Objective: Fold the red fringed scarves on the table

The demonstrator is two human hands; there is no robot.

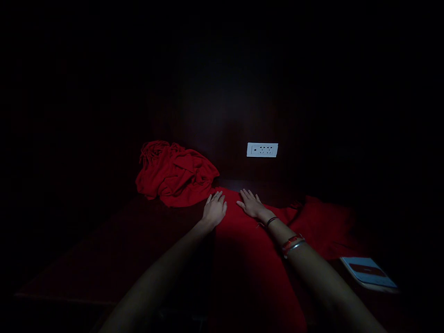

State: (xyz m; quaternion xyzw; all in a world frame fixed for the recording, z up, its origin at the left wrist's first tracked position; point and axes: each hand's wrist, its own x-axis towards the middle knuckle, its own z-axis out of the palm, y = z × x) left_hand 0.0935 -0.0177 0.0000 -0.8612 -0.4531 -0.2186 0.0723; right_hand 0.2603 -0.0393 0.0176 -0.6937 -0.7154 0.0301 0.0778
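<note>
A long piece of red cloth (249,240) runs from the back of the dark table down past its near edge. My left hand (214,210) rests on the cloth's left border, palm down, its fingers stretched forward. On the far right part of the same cloth lies my right hand (252,204), flat with the fingers spread. Neither hand grips anything. To the left is a crumpled heap of red fabric (180,173) with fringe-like strands at its top. More red cloth (319,224) spreads out beyond my right forearm, fading into shadow.
A white socket panel (262,150) is fixed to the dark wall behind. At the right lies a flat white and red item (369,273), perhaps a booklet or box. The table (104,263) shows its front edge at lower left; the surroundings are very dark.
</note>
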